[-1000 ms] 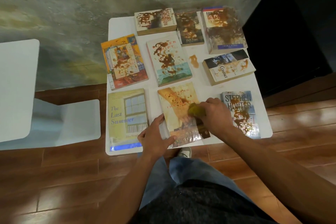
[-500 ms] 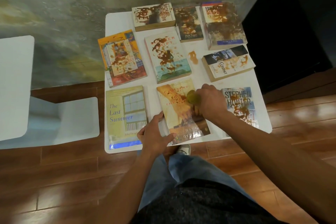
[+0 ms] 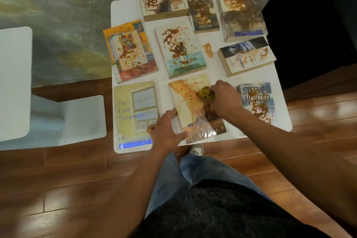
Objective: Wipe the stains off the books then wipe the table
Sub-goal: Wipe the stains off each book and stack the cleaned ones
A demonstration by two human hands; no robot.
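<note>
Several paperback books lie face up on a small white table point(image 3: 126, 9). My right hand point(image 3: 225, 97) grips a bunched yellow-green cloth point(image 3: 207, 93) and presses it on the upper part of the orange-yellow book point(image 3: 190, 110) in the front middle, where brown stains show. My left hand point(image 3: 166, 131) holds that book's lower left edge, thumb on the cover. The pale yellow "The Last Summer" book point(image 3: 133, 114) at the front left shows no stains. The "Stephen Hunter" book point(image 3: 257, 102) at the front right carries a brown stain.
Further back lie stained books: an orange one point(image 3: 130, 50), a seaside cover point(image 3: 180, 49), "Contact" point(image 3: 245, 56) and three along the far edge. A brown stain point(image 3: 208, 50) marks the tabletop. A white chair point(image 3: 48, 102) stands left, a black cabinet point(image 3: 318, 25) right.
My right hand has slid the cloth up the orange-yellow book, from its lower middle to its upper part. My left hand has stayed on the book's lower left edge.
</note>
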